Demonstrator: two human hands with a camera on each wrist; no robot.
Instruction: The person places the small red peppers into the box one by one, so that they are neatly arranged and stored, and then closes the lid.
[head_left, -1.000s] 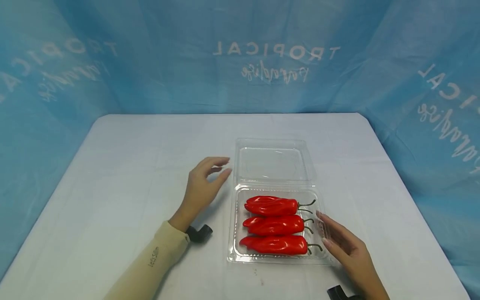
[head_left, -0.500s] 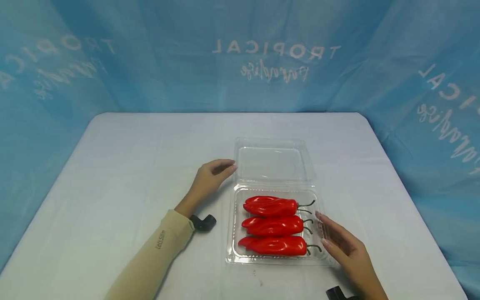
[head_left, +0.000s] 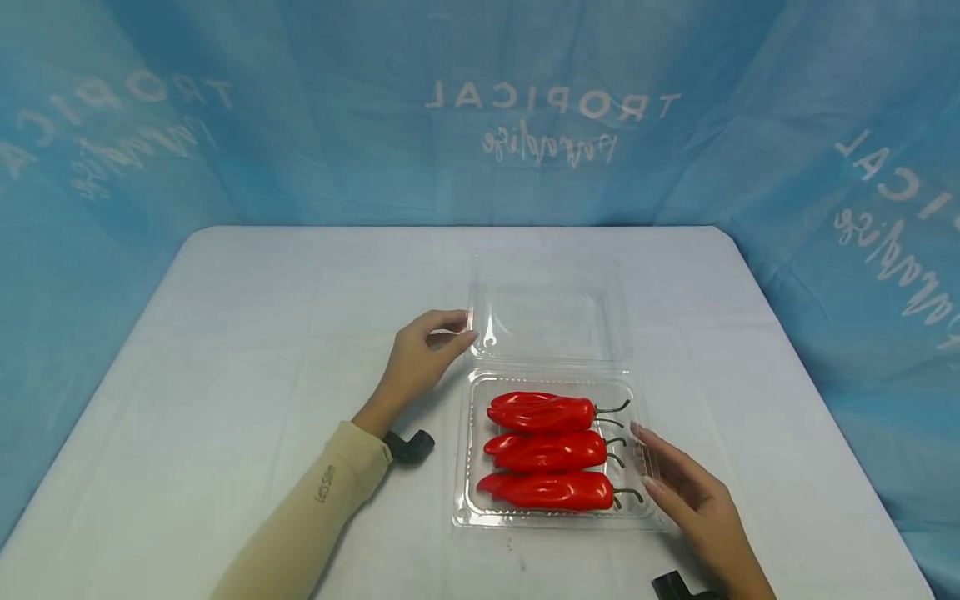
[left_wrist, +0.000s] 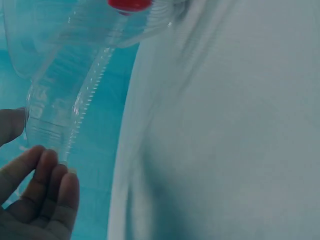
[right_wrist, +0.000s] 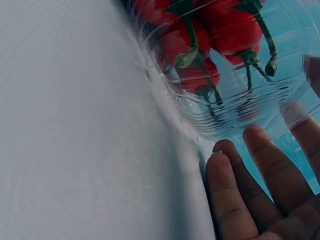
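Note:
A hinged clear plastic container lies spread out, its base [head_left: 480,518] nearer the body and its lid [head_left: 540,312] behind. Several red peppers [head_left: 551,451] with green stems lie in rows in the base, their stems to the right. My left hand [head_left: 423,354] pinches the lid's left edge; the left wrist view has the thumb [left_wrist: 11,125] on one side of the clear wall and the fingers [left_wrist: 67,190] on the other. The lid slants up from the hinge. At the base's right side my right hand [head_left: 701,504] holds the rim with thumb and fingertips.
A white cloth covers the table [head_left: 225,375]. Blue printed curtain [head_left: 480,183] hangs along the back and both sides. Black wrist mounts [head_left: 408,447] show at both wrists.
My left hand has moved right to the lid's edge and taken hold of it. The lid's far edge has risen a little. The right hand and peppers stay put.

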